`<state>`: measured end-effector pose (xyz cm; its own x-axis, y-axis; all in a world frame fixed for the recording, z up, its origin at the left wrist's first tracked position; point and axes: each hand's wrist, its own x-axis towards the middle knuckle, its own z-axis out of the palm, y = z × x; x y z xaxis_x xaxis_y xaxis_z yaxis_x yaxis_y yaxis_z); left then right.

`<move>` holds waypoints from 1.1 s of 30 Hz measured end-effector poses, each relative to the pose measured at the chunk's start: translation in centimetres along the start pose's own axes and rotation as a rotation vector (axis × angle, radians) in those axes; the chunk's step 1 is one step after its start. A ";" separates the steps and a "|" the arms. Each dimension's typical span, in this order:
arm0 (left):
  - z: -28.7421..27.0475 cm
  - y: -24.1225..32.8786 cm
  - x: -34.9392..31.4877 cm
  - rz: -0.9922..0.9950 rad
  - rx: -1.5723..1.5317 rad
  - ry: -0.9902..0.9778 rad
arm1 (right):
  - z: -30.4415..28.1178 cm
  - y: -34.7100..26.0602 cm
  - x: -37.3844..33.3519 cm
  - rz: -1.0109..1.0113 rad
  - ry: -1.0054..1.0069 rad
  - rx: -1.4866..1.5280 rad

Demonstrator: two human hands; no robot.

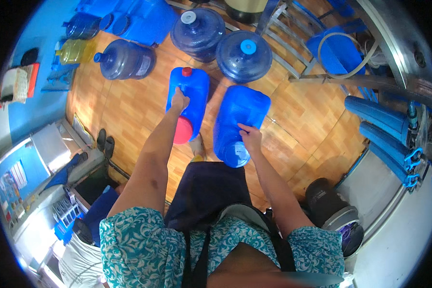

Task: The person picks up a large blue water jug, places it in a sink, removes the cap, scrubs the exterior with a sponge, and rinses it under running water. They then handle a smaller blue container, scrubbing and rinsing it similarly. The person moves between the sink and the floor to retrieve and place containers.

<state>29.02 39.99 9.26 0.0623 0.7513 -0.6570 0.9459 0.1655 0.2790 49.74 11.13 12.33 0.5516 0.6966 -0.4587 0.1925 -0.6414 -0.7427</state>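
My left hand (pixel 179 100) is closed around the top handle of a blue water jug (pixel 197 86) that has a small red cap and a large red cap. To its right is a second blue jug (pixel 242 105), with a blue lid (pixel 235 154) at its near end. My right hand (pixel 251 138) grips that jug near its handle, fingers bent over the top; its grip is partly hidden. Both jugs are in front of me, side by side with a gap between them. Whether their bottoms touch the floor I cannot tell.
Round water bottles (pixel 198 33) stand beyond the jugs, and another bottle (pixel 127 60) lies at the left. A metal rack (pixel 293 43) is at the far right. Blue filter housings (pixel 377 117) line the right side above a dark bucket (pixel 326 197). Tiled floor (pixel 120 105) surrounds the jugs.
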 end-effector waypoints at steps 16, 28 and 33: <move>-2.8 -0.7 13.4 0.099 -0.119 -0.273 | 16.8 -6.7 5.4 -0.017 0.239 0.023; -1.9 0.2 7.4 0.321 0.182 0.134 | 15.9 -6.2 2.8 0.035 0.258 -0.069; -3.2 -3.4 0.9 -0.057 -0.034 0.719 | 15.5 -4.8 -1.7 0.681 0.423 0.124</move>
<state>24.82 42.10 9.93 -0.2225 0.9736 -0.0511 0.9303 0.2277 0.2875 35.32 18.03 9.14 0.7800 -0.0302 -0.6250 -0.3740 -0.8234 -0.4269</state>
